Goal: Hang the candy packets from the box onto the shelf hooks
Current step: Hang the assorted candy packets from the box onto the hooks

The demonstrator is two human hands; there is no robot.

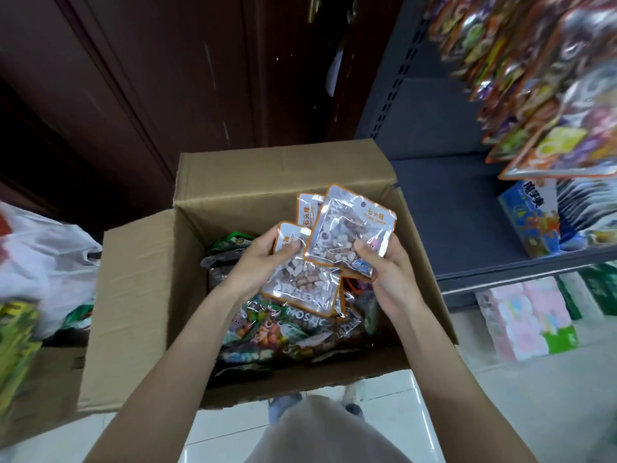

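An open cardboard box [143, 289] stands on the floor, filled with several loose candy packets [283, 332]. Above it I hold a few clear, orange-edged candy packets with small pebble-like sweets inside. My left hand [263, 262] grips the lower packet [300, 289] with the thumb on its face. My right hand [387, 272] pinches the upper packet [350, 228] at its lower right corner. A third packet [309, 212] peeks out behind them. At the upper right, rows of hanging packets [541, 81] fill the shelf hooks.
A dark grey shelf unit [467, 228] stands to the right, with a blue box [531, 218] on its board and pink packs [524, 319] below. A white plastic bag [43, 262] lies at the left. A dark wooden door [167, 78] is behind the box.
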